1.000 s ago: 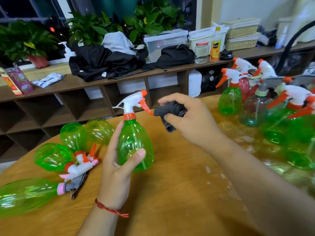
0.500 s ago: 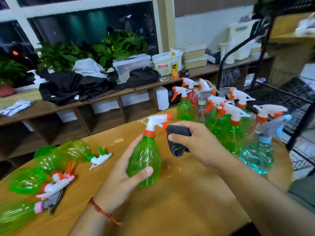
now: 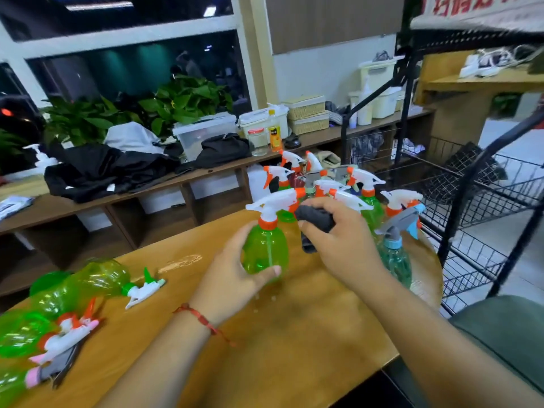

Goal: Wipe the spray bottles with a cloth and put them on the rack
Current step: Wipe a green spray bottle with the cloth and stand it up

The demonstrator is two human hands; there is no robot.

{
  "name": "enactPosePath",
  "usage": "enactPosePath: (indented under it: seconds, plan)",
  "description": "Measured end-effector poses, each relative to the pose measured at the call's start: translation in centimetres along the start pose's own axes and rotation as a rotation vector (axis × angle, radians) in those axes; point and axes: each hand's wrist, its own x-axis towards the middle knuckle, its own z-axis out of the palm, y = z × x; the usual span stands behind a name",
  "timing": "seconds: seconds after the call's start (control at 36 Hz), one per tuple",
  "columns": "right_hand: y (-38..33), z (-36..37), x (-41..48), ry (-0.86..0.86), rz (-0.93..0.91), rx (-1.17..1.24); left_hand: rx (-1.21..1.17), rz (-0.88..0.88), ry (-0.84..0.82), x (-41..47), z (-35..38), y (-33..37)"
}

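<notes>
Gripping the green spray bottle (image 3: 265,248) upright in the left hand (image 3: 232,278), over the table's (image 3: 294,343) middle. Clutching the dark cloth (image 3: 316,220) in the right hand (image 3: 344,245), just beside its trigger head. Beyond the right edge, the rack (image 3: 485,207).

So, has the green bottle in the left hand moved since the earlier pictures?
Yes. The green bottle in the left hand has gone right, away from the lying bottles and toward the standing bottles.
</notes>
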Motion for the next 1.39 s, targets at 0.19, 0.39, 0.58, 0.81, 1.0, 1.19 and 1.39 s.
enactPosePath:
  seconds: [0.19,0.39,0.58,0.81,1.0,1.19,1.39]
  plan:
    - [3.2,2.4,2.8,0.019,0.064,0.000,0.075,-0.133,0.091,6.2,1.0,-5.7]
    - [5.4,6.3,7.7,0.028,0.126,0.038,0.049,-0.247,0.178,14.6,1.9,-11.9]
    - [8.5,8.1,11.1,0.082,0.154,0.094,-0.007,-0.358,0.246,22.0,3.8,-15.2]
    - [9.9,8.5,12.7,0.098,0.132,0.078,-0.056,-0.322,0.182,25.8,7.9,-17.1]
    - [9.8,8.7,12.4,0.086,0.135,0.040,-0.068,-0.296,0.123,26.6,9.1,-17.5]
    - [8.0,9.2,11.2,0.059,0.153,0.090,-0.018,-0.385,0.043,23.9,7.0,-16.6]
    - [4.7,11.6,8.7,-0.081,0.191,0.143,0.168,-0.356,0.053,17.1,0.1,-14.7]
